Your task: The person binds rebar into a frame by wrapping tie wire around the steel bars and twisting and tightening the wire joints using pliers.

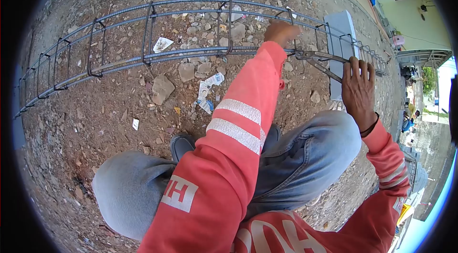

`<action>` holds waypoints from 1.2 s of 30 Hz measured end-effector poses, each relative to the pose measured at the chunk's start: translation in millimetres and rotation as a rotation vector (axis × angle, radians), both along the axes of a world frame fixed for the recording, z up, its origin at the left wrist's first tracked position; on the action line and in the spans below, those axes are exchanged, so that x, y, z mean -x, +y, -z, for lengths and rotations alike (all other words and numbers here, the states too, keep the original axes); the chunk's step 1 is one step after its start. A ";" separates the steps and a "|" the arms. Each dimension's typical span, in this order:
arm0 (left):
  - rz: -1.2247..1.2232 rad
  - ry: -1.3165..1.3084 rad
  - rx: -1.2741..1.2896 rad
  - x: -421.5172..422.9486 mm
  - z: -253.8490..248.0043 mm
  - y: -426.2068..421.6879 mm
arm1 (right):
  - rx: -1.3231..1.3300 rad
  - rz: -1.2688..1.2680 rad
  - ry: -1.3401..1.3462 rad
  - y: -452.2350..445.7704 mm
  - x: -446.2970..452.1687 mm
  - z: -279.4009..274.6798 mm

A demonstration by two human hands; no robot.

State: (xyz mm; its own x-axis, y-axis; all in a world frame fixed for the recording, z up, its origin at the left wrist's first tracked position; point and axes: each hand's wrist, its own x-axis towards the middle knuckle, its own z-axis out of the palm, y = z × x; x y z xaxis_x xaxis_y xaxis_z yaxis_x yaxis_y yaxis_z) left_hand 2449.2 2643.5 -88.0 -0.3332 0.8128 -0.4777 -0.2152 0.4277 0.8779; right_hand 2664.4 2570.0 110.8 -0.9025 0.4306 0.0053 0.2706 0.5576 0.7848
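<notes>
A long rebar cage (191, 52), made of ribbed bars with square stirrups, runs across the view above the ground. My left hand (282, 33) is closed at one of its stirrups, just past the nearer bars. Its fingers are partly hidden, and I cannot make out what lies in them. The jaws of the steel pincers (312, 56) are at the nearer bars, close to that same stirrup. Around the ends of the pincers' handles, which stand somewhat apart, the fingers of my right hand (359, 88) are wrapped.
A pale grey block (335, 88) stands under the cage on the right. Stones such as a flat rock (162, 89) and a crumpled printed wrapper (206, 91) litter the dirt. My bent knees are close below the cage. A building wall (405, 14) rises at the upper right.
</notes>
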 end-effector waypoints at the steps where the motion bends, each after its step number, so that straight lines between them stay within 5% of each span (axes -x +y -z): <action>1: 0.018 0.026 0.030 1.4 -1.7 0.2 | 0.034 0.046 -0.016 0.4 0.0 -1.5; 11: -0.003 0.016 -0.159 1.3 3.6 -5.5 | 0.136 0.088 -0.104 1.1 -1.2 -10.7; 18: -0.041 0.176 -0.043 2.4 -4.1 -2.3 | 0.672 0.409 0.086 -9.3 -29.0 25.3; 20: 0.055 0.195 -0.035 3.1 -25.9 -17.8 | 1.019 0.503 0.492 -22.9 -35.4 55.1; 23: 0.146 0.387 0.007 4.4 -47.0 -30.5 | 0.983 0.492 0.867 -38.0 -41.7 152.1; 26: 0.218 0.313 0.070 8.3 -45.1 -27.7 | 1.012 0.376 1.170 -30.0 -19.7 242.0; 32: 0.122 0.297 0.110 8.4 -60.7 -36.7 | 1.152 0.280 1.453 -40.3 -13.1 268.7; 34: 0.160 0.250 0.114 8.7 -46.6 -32.9 | 2.134 0.610 1.223 -44.2 -44.2 251.0; 36: 0.207 0.213 0.100 6.0 -35.8 -28.3 | 2.823 0.850 0.938 -38.0 -66.5 228.1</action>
State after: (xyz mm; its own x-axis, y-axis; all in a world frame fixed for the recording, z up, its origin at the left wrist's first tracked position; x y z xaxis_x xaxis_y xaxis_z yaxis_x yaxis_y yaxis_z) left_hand 2443.2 2615.2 -52.1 -0.2664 0.8267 -0.4956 0.0701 0.5294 0.8454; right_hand 2730.9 2532.0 -117.3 -0.8303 0.1591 -0.5341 0.2836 -0.7044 -0.6507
